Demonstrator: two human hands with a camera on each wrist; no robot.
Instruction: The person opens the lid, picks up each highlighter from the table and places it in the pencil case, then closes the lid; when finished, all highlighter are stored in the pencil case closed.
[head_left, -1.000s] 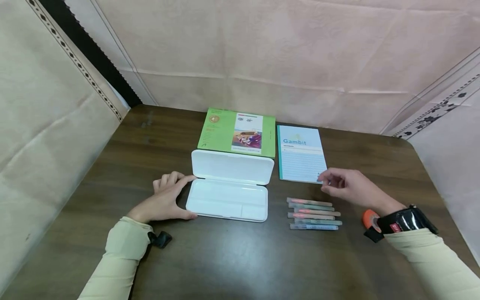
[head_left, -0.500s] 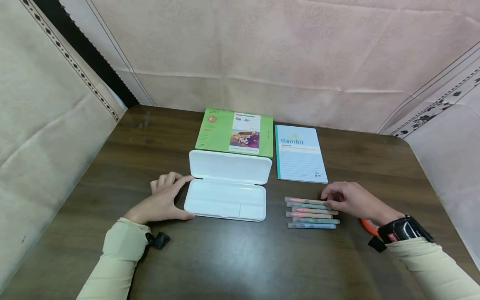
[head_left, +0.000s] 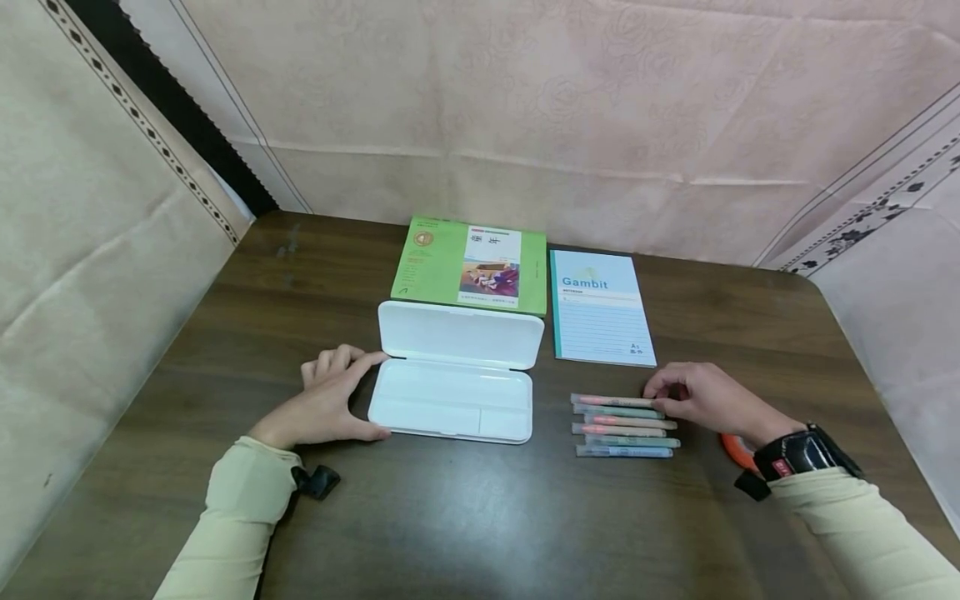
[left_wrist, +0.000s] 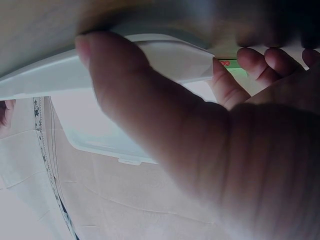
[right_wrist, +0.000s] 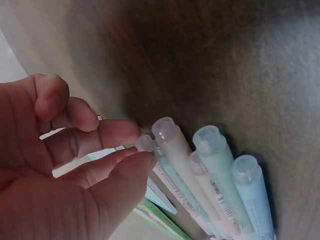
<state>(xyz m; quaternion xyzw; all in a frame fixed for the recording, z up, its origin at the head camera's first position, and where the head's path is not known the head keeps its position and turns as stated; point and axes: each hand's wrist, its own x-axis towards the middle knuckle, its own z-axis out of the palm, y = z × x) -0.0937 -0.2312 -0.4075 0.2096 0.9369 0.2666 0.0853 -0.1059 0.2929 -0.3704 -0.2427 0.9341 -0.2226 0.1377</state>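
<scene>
A white pencil case (head_left: 450, 396) lies with its lid (head_left: 461, 333) raised, its shallow tray showing a small divider and nothing in it. My left hand (head_left: 326, 400) holds its left end, thumb at the front edge and index finger at the back corner; the left wrist view shows the thumb (left_wrist: 145, 95) along the edge. At the right, pastel highlighters (head_left: 630, 442) lie side by side in a row. My right hand (head_left: 701, 396) pinches the right end of the farthest one, a pink highlighter (head_left: 607, 401), between thumb and index finger. Its end (right_wrist: 145, 143) shows at the fingertips.
Behind the case lies a green book (head_left: 435, 262), right up against the lid. A light blue notebook (head_left: 603, 308) is to its right, just beyond the highlighters. Something orange (head_left: 738, 452) lies partly under my right wrist. Pale cloth (head_left: 525, 108) hangs behind the wooden table (head_left: 465, 533).
My right hand has come down from the notebook's lower corner to the highlighters and now pinches the pink one's end. My left hand has stayed on the pencil case.
</scene>
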